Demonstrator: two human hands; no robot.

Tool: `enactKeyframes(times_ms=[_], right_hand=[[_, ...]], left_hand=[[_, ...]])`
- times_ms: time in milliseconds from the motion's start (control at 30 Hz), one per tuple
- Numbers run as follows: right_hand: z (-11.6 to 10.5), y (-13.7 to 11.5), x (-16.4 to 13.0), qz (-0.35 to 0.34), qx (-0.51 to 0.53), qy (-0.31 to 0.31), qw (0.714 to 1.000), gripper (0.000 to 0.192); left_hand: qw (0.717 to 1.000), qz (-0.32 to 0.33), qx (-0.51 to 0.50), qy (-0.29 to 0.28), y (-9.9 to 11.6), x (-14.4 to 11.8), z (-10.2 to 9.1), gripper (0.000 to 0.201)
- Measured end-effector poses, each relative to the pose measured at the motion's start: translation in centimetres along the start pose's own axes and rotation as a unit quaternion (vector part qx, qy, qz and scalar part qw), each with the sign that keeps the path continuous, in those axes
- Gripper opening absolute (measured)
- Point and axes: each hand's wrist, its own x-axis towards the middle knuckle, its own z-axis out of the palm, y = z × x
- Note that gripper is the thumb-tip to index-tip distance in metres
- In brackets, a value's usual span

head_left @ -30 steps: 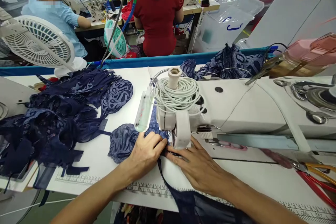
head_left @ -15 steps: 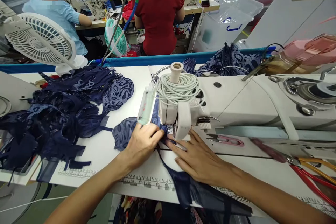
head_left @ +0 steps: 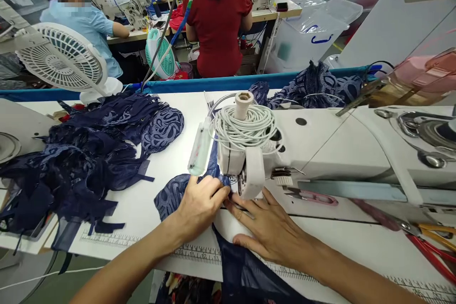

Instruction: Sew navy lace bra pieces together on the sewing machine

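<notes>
A person is sitting at a white sewing machine, feeding a navy lace garment piece under the needle area at the machine's head. The left hand is lying with fingers curled, pinching the fabric's edge at about ten o'clock from the needle. The right hand is lying flat and spread, fingers pressing the fabric onto the table at about five o'clock from the needle; it is gripping nothing. Part of the lace is lying to the left of the needle, while a long dark stretch is hanging over the table's near edge at six o'clock, so much of the seam appears to be waiting. A large heap of navy lace pieces is sitting at nine o'clock, and a smaller pile is lying behind the machine at one o'clock. Pink thread snips are resting at three o'clock. Other people are working at machines beyond.
</notes>
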Motion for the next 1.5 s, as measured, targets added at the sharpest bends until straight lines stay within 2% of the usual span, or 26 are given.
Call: enactKeyframes(times_ms=[167, 300, 400, 467, 533, 600, 667, 733, 800, 900, 1000, 1133, 1200, 1300, 1400, 1500], right_hand=[[0.0, 0.2, 0.0, 0.003, 0.008, 0.014, 1.0, 0.051], [0.4, 0.4, 0.4, 0.028, 0.007, 0.002, 1.0, 0.058], [0.6, 0.5, 0.7, 0.04, 0.013, -0.002, 0.999, 0.056], [0.6, 0.6, 0.7, 0.038, 0.019, 0.007, 0.999, 0.051], [0.4, 0.9, 0.5, 0.039, 0.021, 0.042, 0.998, 0.041], [0.2, 1.2, 0.5, 0.045, 0.014, 0.076, 0.996, 0.032], [0.2, 1.5, 0.5, 0.048, -0.003, 0.084, 0.995, 0.031], [0.3, 1.5, 0.7, 0.042, -0.015, 0.074, 0.996, 0.033], [0.6, 1.4, 0.7, 0.039, -0.014, 0.072, 0.997, 0.036], [1.0, 1.2, 0.6, 0.037, -0.008, 0.077, 0.996, 0.039], [1.2, 0.9, 0.7, 0.023, -0.012, 0.077, 0.997, 0.042], [1.1, 0.4, 1.1, 0.003, -0.024, 0.067, 0.997, 0.032], [1.0, 0.1, 1.1, -0.004, -0.031, 0.074, 0.997, 0.028], [0.9, -0.3, 0.7, -0.009, -0.04, 0.093, 0.995, 0.035], [0.9, -0.5, 0.5, -0.023, -0.047, 0.108, 0.993, 0.039], [1.0, -0.7, 0.5, -0.028, -0.057, 0.127, 0.99, 0.035]], left_hand=[[0.999, 0.004, 0.04, -0.003, 0.0, -0.1, 0.9, 0.023], [0.997, -0.002, 0.065, -0.027, 0.0, 1.0, 0.5, 0.024], [0.993, -0.033, 0.106, -0.036, 1.8, 1.3, -0.1, 0.026], [0.988, -0.07, 0.136, -0.015, 3.3, 0.4, -0.2, 0.033], [0.985, -0.088, 0.149, 0.007, 3.8, -1.2, -0.2, 0.041], [0.985, -0.083, 0.146, 0.023, 2.6, -2.9, -0.3, 0.046], [0.984, -0.081, 0.151, 0.041, 0.3, -4.0, -0.8, 0.044], [0.987, -0.065, 0.145, 0.038, -2.0, -4.0, -1.7, 0.037], [0.988, -0.097, 0.118, 0.033, -3.1, -3.0, -2.5, 0.027], [0.989, -0.136, 0.065, 0.011, -2.2, -0.9, -2.5, 0.033], [0.988, -0.137, 0.074, 0.017, -0.1, 0.6, -1.3, 0.023], [0.988, -0.099, 0.107, 0.054, 1.5, 1.2, 0.4, 0.015], [0.992, -0.069, 0.102, 0.028, 1.5, 1.1, 0.9, 0.021], [0.997, -0.055, 0.049, -0.008, 0.6, 0.3, 1.3, 0.02], [0.999, -0.027, 0.003, 0.036, -0.5, -0.3, 1.2, 0.019], [0.996, 0.009, 0.038, 0.077, -0.9, -0.5, 0.9, 0.026]])
